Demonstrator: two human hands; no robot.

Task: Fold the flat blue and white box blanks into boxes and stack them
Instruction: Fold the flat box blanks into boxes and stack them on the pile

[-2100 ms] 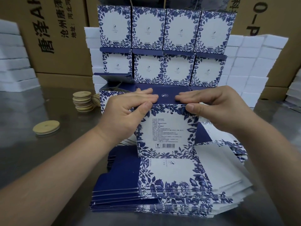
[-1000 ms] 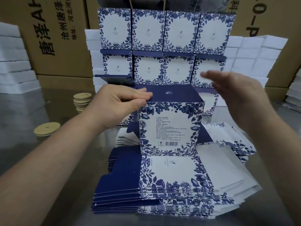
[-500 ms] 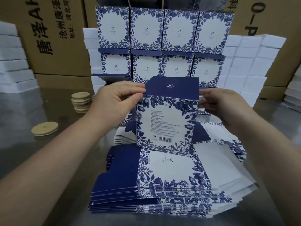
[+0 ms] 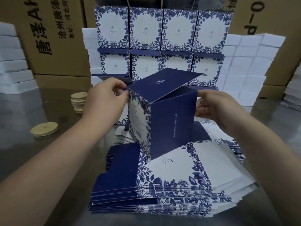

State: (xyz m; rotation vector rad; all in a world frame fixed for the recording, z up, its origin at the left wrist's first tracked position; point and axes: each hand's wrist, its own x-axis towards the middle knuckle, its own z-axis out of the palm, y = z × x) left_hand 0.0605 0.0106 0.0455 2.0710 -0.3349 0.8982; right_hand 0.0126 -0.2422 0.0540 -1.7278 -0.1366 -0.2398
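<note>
I hold a folded blue and white box [image 4: 169, 121] above a pile of flat box blanks [image 4: 171, 181] in front of me. Its dark blue side faces me and the floral printed side is turned left. The dark blue lid flap stands half raised. My left hand [image 4: 105, 100] pinches the box's top left corner. My right hand [image 4: 213, 106] grips its right edge. Behind the held box, finished boxes [image 4: 162, 44] stand stacked in rows, several across.
Round wooden lids sit on the steel table at left, one loose lid [image 4: 44, 129] and a small stack [image 4: 79, 102]. White foam blocks [image 4: 244, 66] and brown cartons [image 4: 48, 38] line the back. More white foam [image 4: 11, 62] is stacked at far left.
The box has been turned so its dark blue side now faces me instead of the printed label side. Its lid flap, pressed down earlier, has lifted. Both hands hold the box again.
</note>
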